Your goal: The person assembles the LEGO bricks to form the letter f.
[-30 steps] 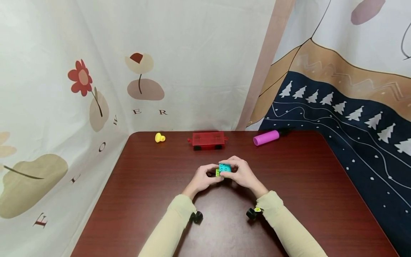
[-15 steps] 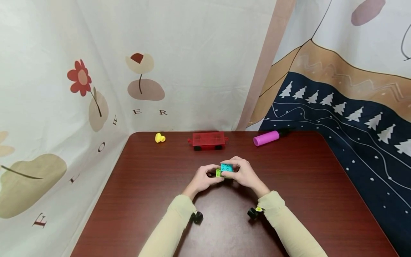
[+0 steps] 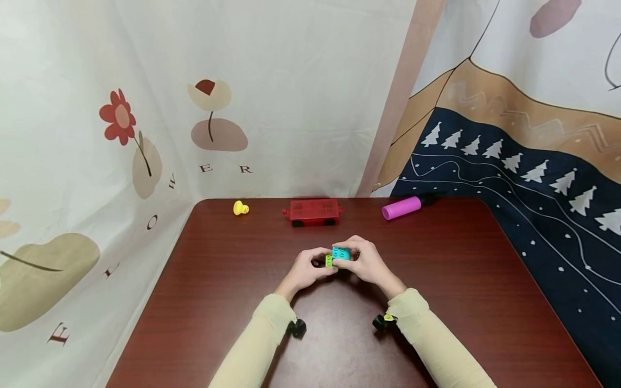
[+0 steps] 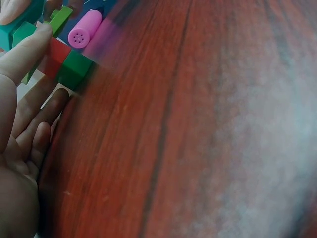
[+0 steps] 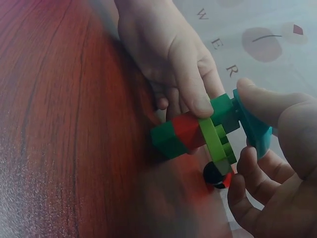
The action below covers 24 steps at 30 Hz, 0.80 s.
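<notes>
In the head view both hands meet over the middle of the table around a small stack of toy building bricks. My left hand pinches the stack between thumb and fingers. The right wrist view shows its parts in line: a dark green brick, a red brick, a lime green plate jutting out with studs, and another green brick. A turquoise brick with a curved underside sits at the stack's top end, gripped by the thumb and fingers of my right hand.
Along the far edge of the brown table lie a yellow knob-shaped piece, a red wheeled wagon base and a pink cylinder with a dark end. Printed cloth hangs behind the table.
The turquoise brick and right hand shift slightly right, then back left. Both hands keep their holds, and the things at the far edge stay put.
</notes>
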### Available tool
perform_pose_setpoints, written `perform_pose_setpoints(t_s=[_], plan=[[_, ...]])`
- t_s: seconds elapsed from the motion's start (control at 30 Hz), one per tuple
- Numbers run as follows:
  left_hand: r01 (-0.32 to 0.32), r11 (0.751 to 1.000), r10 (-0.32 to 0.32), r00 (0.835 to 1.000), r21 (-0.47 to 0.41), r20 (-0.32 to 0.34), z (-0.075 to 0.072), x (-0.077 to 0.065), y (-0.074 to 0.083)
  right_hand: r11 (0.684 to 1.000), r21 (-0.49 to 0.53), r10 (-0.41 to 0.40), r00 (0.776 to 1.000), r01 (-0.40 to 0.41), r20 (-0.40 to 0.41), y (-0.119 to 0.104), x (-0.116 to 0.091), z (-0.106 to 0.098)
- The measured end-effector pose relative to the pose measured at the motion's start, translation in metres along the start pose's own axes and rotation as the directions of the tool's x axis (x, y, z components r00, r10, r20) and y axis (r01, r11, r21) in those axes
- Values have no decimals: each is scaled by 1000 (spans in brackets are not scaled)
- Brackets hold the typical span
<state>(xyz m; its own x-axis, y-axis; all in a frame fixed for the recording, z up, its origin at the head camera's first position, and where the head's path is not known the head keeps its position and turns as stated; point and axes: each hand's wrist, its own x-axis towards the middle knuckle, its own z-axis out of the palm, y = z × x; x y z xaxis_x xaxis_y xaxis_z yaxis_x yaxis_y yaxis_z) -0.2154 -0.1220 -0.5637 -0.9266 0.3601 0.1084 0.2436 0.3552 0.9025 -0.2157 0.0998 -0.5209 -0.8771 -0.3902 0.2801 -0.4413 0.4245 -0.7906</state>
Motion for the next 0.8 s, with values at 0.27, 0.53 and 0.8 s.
perform_pose_setpoints(t_s=[0.27,0.53,0.8], plan=[[-21,1000,21,1000,11,-6,-1,0,-2,999,-49,3,1000,-2,22,-3,3,0],[-13,1000,13,1000,-9,-6,0,0,-3,996,-75,-52,998,54,21,-3,1,-1],[-26,1000,26,1000,-1,-10,1,1,-6,990,-114,-71,995,78,64,-4,4,-3]])
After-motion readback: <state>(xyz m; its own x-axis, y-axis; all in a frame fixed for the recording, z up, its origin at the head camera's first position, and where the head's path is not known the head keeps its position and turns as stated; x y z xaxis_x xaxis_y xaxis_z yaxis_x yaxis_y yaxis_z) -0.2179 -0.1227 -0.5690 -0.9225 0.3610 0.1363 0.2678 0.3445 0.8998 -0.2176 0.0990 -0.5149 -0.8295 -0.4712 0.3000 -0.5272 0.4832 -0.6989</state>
